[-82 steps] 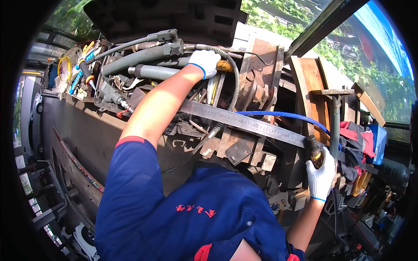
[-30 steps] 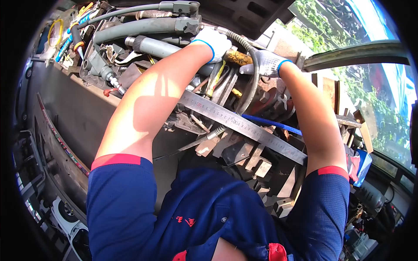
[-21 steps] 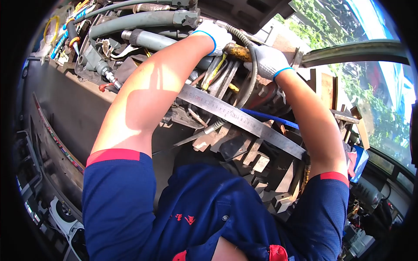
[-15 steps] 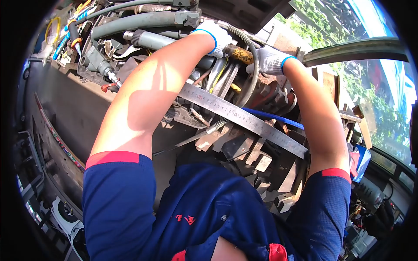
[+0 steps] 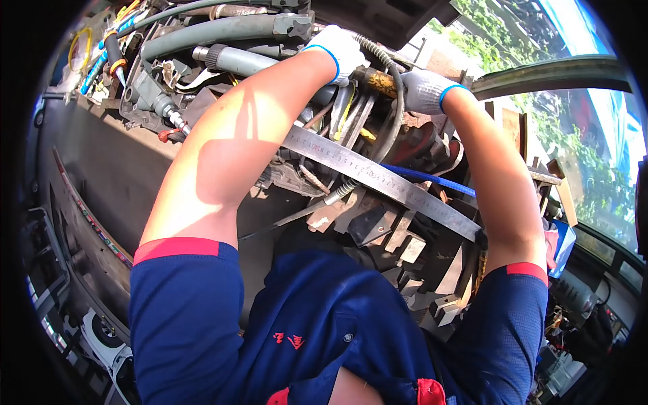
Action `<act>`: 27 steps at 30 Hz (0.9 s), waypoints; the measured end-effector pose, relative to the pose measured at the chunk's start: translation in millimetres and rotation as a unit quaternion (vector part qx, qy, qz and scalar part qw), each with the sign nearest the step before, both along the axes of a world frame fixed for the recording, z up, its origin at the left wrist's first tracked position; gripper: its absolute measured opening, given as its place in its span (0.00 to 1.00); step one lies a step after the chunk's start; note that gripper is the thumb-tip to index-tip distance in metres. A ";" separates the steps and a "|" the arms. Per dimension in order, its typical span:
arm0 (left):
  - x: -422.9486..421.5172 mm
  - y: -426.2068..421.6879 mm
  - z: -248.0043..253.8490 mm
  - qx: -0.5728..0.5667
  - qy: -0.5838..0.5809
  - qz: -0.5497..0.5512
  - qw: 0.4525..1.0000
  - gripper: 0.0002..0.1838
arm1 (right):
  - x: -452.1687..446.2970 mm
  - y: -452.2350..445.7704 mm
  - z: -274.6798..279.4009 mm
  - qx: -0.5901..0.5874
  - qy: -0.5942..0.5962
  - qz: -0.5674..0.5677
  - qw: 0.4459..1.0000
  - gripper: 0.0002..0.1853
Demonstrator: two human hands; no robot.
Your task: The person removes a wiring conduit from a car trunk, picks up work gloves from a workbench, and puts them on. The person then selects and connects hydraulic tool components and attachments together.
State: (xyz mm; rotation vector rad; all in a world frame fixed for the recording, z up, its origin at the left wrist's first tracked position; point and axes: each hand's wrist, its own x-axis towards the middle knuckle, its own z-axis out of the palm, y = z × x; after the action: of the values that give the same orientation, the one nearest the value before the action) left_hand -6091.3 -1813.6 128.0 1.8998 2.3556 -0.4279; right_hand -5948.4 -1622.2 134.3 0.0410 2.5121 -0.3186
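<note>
Both of my hands wear white knit gloves with blue cuffs. My left hand (image 5: 339, 55) is closed at the left end of a worn yellow-and-dark cylinder (image 5: 379, 82); its fingertips are turned away, so what they grip is hidden. At the cylinder's other end, my right hand (image 5: 424, 92) has its fingers curled around it, partly behind a dark hose (image 5: 398, 111). Below both hands, a long steel ruler (image 5: 378, 177) lies slantwise across the clutter, its left end hidden by my left forearm.
A thick grey-green hose (image 5: 216, 40) and a grey cylinder (image 5: 236, 61) lie at the upper left. A blue rod (image 5: 432, 179) runs beside the ruler. Metal blocks (image 5: 408, 250) sit nearer me. Window glass and a frame bar (image 5: 553, 77) border the right side.
My hands stay around the yellow cylinder. They and the cylinder appear shifted slightly right, as does the ruler; the view itself seems to have moved a little.
</note>
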 end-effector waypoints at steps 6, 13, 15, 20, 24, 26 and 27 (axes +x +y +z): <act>-16.9 -6.4 -10.9 -0.008 0.024 -0.002 1.000 0.15 | 37.2 54.0 24.1 0.100 -0.185 0.037 0.977 0.27; -19.4 -2.9 -13.5 -0.026 0.029 0.001 0.999 0.16 | 31.1 4.2 63.9 0.130 -0.025 -0.064 0.989 0.34; -11.8 -6.3 6.3 -0.050 0.026 -0.002 0.998 0.17 | 37.9 2.8 76.4 0.160 -0.006 -0.074 0.984 0.34; -6.1 -20.6 48.8 0.113 0.064 -0.024 0.991 0.17 | 114.2 21.4 132.3 0.095 0.121 -0.200 0.968 0.34; 44.7 -7.8 94.0 0.242 0.011 -0.074 0.967 0.14 | 248.0 7.8 175.5 -0.147 0.178 -0.426 0.875 0.29; 81.5 5.1 104.1 0.279 0.014 -0.192 0.941 0.14 | 326.5 -24.8 181.6 -0.297 0.242 -0.521 0.763 0.28; 109.1 16.7 110.5 0.322 -0.054 -0.220 0.919 0.14 | 357.2 -49.9 179.0 -0.373 0.289 -0.535 0.701 0.28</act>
State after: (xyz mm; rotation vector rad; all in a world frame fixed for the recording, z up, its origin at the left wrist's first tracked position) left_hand -5982.3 -1796.9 238.6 2.6536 2.1374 0.4995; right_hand -5591.2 -1672.1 313.3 1.2655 2.3757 -2.0528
